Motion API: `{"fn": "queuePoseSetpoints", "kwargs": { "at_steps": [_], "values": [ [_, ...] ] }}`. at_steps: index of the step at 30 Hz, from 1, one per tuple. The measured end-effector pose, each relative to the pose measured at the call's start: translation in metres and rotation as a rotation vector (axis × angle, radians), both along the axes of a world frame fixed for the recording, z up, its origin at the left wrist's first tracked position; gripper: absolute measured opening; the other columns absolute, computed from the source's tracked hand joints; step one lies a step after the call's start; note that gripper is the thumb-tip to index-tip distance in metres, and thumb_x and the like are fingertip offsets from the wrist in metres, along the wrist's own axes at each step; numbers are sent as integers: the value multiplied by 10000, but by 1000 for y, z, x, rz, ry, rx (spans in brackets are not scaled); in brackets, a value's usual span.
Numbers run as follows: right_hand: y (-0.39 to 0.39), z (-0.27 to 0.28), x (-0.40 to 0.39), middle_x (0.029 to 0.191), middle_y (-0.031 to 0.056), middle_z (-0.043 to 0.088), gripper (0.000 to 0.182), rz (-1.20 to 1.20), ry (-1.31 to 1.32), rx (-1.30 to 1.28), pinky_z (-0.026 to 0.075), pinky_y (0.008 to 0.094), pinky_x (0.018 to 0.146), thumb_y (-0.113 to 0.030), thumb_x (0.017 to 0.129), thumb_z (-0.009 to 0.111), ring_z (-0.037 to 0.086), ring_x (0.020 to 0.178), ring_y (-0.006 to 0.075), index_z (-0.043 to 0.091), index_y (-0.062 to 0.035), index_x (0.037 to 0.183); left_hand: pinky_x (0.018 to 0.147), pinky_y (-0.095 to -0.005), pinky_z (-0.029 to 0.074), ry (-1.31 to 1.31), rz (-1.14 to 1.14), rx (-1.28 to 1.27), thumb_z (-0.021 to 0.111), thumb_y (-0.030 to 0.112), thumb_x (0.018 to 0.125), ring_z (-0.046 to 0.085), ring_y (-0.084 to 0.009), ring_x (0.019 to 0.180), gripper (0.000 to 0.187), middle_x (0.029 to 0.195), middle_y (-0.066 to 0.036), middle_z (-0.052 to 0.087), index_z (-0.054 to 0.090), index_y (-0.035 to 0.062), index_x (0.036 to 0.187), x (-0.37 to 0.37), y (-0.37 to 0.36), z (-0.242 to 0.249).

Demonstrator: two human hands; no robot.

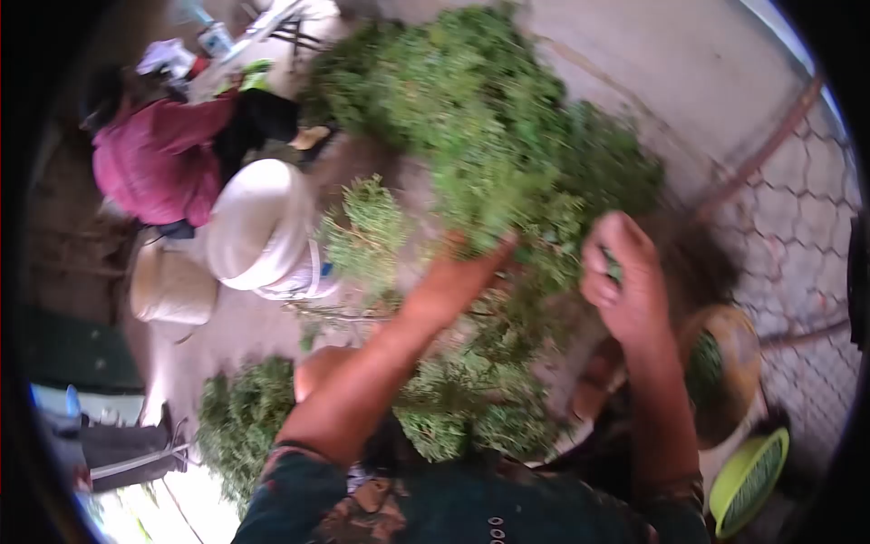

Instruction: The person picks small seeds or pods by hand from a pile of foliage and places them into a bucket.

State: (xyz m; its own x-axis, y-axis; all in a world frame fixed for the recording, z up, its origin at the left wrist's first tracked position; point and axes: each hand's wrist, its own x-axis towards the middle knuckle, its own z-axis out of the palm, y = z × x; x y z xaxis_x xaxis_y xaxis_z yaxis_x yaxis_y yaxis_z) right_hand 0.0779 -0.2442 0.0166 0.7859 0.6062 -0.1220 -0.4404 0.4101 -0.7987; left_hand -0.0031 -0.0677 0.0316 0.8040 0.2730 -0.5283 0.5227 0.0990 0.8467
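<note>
A large heap of feathery green branches [471, 109] spreads across the floor in front of me. My left hand [467, 272] reaches into its near edge, touching the greenery; its fingers are blurred and partly hidden among the leaves. To the right, my right hand [623, 272] is raised and closed in a fist, with a bit of green leaf [613, 266] showing between the fingers. More cut branches [480, 408] lie below my forearms, near my legs. A separate leafy branch [367, 227] is left of my left hand.
White buckets [258, 227] and a beige bucket [172, 286] stand at left, beside a seated person in a pink top [159, 154]. At right are a container with greens [739, 354], a lime-green basin [752, 480] and wire mesh [797, 208]. Another leafy pile [240, 422] lies lower left.
</note>
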Motion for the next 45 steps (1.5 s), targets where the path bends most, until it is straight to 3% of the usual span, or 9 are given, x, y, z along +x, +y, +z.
{"fn": "queuePoseSetpoints", "kwargs": {
  "at_steps": [2, 7, 11, 13, 20, 35, 39, 40, 45],
  "values": [
    [8, 3, -9, 632, -1, 463, 97, -8, -122, -70, 259, 186, 360, -137, 889, 536, 342, 421, 29, 514, -46, 913, 738, -294, 516, -217, 32, -306, 534, 330, 892, 607, -196, 889, 394, 1083, -108, 596, 537, 40, 1159, 4, 5, -28],
    [25, -10, -15, 733, 21, 525, 121, 0, -465, -220, 399, 184, 434, -69, 869, 562, 465, 574, 40, 515, -24, 971, 743, -275, 517, -188, 21, -493, 601, 339, 849, 626, -205, 845, 509, 1047, -126, 589, 489, -35, 1175, 7, 1, -28],
    [31, -11, -21, 845, 40, 570, 157, -67, -618, -234, 494, 205, 525, -29, 843, 584, 524, 715, 56, 515, -6, 982, 886, -394, 465, -44, 22, -547, 507, 235, 916, 545, -252, 1038, 381, 1165, -131, 529, 471, -20, 1195, 6, -2, -33],
    [29, -3, -24, 833, 56, 587, 202, -96, -540, -320, 484, 224, 536, -48, 844, 589, 531, 703, 73, 509, -3, 1024, 735, -315, 525, -5, 7, -461, 582, 281, 874, 608, -204, 852, 379, 1026, -110, 585, 541, -14, 1107, 7, -1, -41],
    [23, -14, -12, 725, 63, 569, 274, -153, -544, -504, 433, 225, 511, -97, 876, 551, 505, 638, 65, 484, 4, 1121, 709, -308, 520, -140, -81, -592, 556, 257, 891, 620, -232, 865, 371, 1017, -107, 593, 512, -14, 1140, 2, -12, -32],
    [17, -21, -9, 659, 86, 583, 183, -160, -733, -542, 451, 251, 475, -91, 860, 556, 563, 557, 100, 551, 13, 1012, 739, -335, 521, 17, -241, -463, 517, 337, 903, 632, -246, 869, 425, 1034, -123, 598, 518, -28, 1120, -2, -13, -25],
    [15, -24, -7, 781, 95, 580, 128, -189, -949, -571, 450, 259, 593, -58, 856, 547, 534, 682, 104, 562, 9, 965, 487, -216, 368, 103, -455, -179, 481, 534, 856, 633, -193, 900, 551, 954, -88, 649, 596, 54, 1101, -7, -11, -25],
    [16, -21, -8, 773, 91, 576, 119, -158, -842, -597, 455, 263, 621, -45, 853, 540, 538, 701, 108, 558, 14, 955, 499, -264, 420, 159, -493, -156, 517, 504, 849, 638, -195, 846, 512, 961, -78, 647, 614, 56, 1075, -4, -7, -23],
    [15, -18, -1, 783, 42, 546, 88, -203, -961, -684, 423, 235, 679, -28, 856, 517, 488, 736, 94, 537, 26, 922, 552, -290, 511, -207, -104, -399, 594, 431, 836, 616, -168, 773, 558, 960, -69, 620, 435, 93, 1250, -2, -24, -37]
  ]
}}
